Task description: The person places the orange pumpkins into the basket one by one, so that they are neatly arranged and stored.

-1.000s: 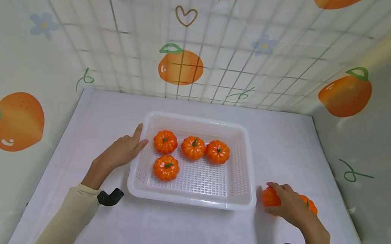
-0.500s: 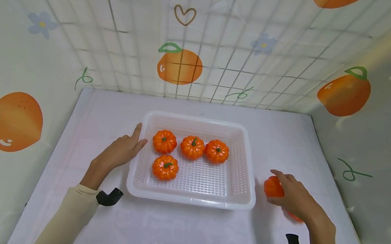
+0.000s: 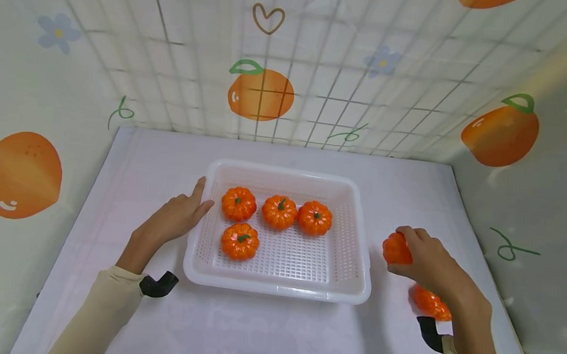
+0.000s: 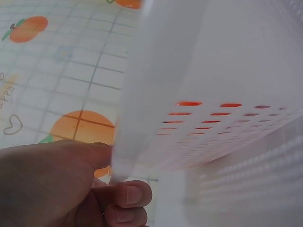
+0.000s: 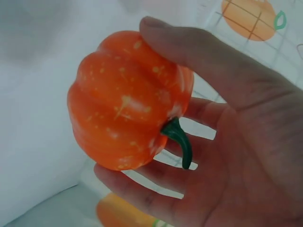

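My right hand point(image 3: 429, 262) grips a small orange toy pumpkin point(image 3: 396, 249) to the right of the white plastic basket point(image 3: 276, 290). In the right wrist view, thumb and fingers curl around the pumpkin point(image 5: 118, 104), its green stem toward the palm. At the basket's left side, my left hand point(image 3: 174, 218) pinches the rim; the left wrist view has thumb and curled fingers on either side of the basket's edge point(image 4: 125, 146). Inside the basket sit several like pumpkins, one point(image 3: 239, 241) nearer the front, the others point(image 3: 279, 213) in a row behind.
Another pumpkin point(image 3: 431, 303) lies on the white table point(image 3: 254, 332) below my right wrist, partly covered by it. A printed curtain point(image 3: 319, 65) with orange fruit drawings hangs behind a grid at the back, and similar sheets flank both sides.
My right hand has moved away from the front edge with the pumpkin, uncovering more of the pumpkin lying on the table. The left hand and basket hold their place.
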The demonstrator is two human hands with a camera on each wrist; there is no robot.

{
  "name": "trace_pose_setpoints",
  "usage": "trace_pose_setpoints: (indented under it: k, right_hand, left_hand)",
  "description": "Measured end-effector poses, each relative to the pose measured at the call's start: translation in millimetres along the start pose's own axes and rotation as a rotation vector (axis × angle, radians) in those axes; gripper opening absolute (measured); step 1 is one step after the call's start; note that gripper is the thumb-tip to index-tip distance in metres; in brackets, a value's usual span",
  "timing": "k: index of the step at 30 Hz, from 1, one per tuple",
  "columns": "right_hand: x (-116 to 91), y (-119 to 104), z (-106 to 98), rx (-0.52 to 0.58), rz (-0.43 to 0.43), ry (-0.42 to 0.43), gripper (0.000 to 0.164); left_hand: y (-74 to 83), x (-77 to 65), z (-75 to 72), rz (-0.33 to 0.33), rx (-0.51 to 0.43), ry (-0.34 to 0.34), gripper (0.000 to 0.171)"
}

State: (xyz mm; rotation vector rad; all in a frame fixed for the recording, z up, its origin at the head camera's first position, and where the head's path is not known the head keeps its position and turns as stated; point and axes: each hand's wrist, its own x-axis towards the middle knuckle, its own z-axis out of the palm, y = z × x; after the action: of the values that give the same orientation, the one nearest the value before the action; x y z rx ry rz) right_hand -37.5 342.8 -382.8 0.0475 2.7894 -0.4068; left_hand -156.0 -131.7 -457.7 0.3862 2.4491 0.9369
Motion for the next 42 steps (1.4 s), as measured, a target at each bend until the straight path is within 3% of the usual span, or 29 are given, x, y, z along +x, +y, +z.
trace_pose_setpoints:
  k: [9, 21, 30, 42]
  right_hand:
    - [10, -28, -19, -0.027, -0.078, 0.036, 0.082]
    - [28, -69, -25, -0.032, -0.166, 0.019, 0.076]
    - [43, -99, -20, -0.025, -0.273, -0.033, 0.067]
    - [62, -131, -5, -0.113, -0.367, -0.103, 0.071]
  left_hand:
    - [0.6, -0.3, -0.7, 0.003, 0.021, 0.006, 0.079]
    - [-2.0, 2.4, -2.3, 0.031, 0.058, 0.013, 0.079]
    - [-1.5, 2.3, -0.6, 0.023, 0.033, 0.010, 0.080]
    - [-0.6, 2.4, -1.4, 0.021, 0.062, 0.008, 0.079]
